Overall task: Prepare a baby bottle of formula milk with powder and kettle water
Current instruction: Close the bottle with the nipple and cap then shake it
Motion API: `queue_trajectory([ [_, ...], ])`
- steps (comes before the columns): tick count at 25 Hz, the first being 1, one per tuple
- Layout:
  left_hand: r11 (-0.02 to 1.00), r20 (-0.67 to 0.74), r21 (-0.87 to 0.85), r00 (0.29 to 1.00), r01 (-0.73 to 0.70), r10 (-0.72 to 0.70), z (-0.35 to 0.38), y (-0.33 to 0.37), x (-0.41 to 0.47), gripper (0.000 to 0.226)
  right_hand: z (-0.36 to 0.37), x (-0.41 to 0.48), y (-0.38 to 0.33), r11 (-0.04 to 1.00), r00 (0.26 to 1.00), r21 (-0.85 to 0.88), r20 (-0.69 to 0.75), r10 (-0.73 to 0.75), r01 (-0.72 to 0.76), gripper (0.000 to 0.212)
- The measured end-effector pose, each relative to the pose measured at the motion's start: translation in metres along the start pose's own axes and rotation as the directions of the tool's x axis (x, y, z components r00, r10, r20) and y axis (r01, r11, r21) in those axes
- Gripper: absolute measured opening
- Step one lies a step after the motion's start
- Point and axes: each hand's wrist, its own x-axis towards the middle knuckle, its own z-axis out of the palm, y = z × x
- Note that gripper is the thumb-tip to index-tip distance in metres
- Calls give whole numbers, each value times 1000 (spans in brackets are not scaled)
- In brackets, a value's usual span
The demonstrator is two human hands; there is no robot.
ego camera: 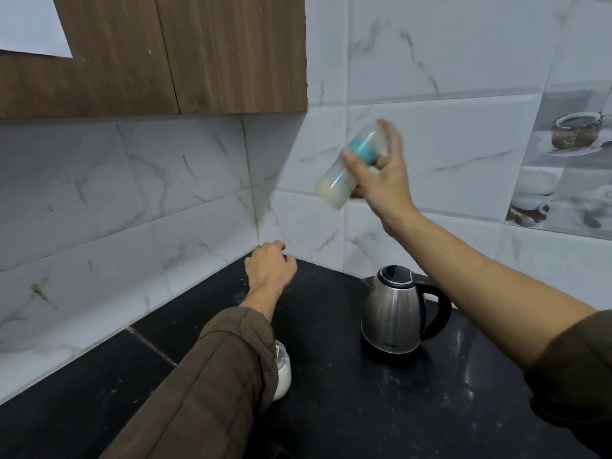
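Observation:
My right hand (385, 180) is raised in front of the tiled wall and grips a baby bottle (344, 170) with a teal ring and pale milk inside; the bottle is tilted and blurred by motion. My left hand (270, 268) rests loosely curled on the black counter near the corner, holding nothing. A steel kettle (394, 309) with a black lid and handle stands on the counter below the raised arm. A white powder jar (281, 372) sits partly hidden behind my left sleeve.
The black counter (331, 409) meets white marble tiles on two sides at a corner. A brown wooden cabinet (165, 54) hangs above on the left. Decorative tiles (569, 160) picturing cups are on the right wall.

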Motion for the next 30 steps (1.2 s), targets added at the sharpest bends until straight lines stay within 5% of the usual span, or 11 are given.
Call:
queue_trajectory([
  [2,1000,3,-4,1000,-1,1,1,1,-1,41,0,-13,7,974,972,-219,234,-4,57,79],
  [3,1000,3,-5,1000,-7,7,1,2,-2,41,0,-14,7,978,976,-198,218,-23,67,80],
  [7,1000,-8,-1,1000,-19,19,0,5,-3,41,7,3,-12,976,967,217,-239,89,-36,82],
  [9,1000,-6,0,1000,-12,12,0,4,-2,41,8,2,-13,976,980,189,-139,139,-111,78],
  [12,1000,-4,-20,1000,-20,20,3,4,-2,41,12,-21,-11,979,950,0,244,196,-202,71],
  [17,1000,-6,3,1000,-8,8,1,3,-1,41,12,-4,-11,879,933,352,-40,358,-322,75],
  [21,1000,4,-19,1000,1,-1,5,1,-1,40,16,-21,-15,958,937,90,252,242,-272,67],
  [26,1000,-1,-12,1000,-2,2,4,3,0,41,14,-7,-19,886,941,334,17,337,-323,75],
  [30,1000,4,-24,1000,1,-1,4,-1,0,40,15,-20,-16,971,949,47,229,218,-234,71],
])
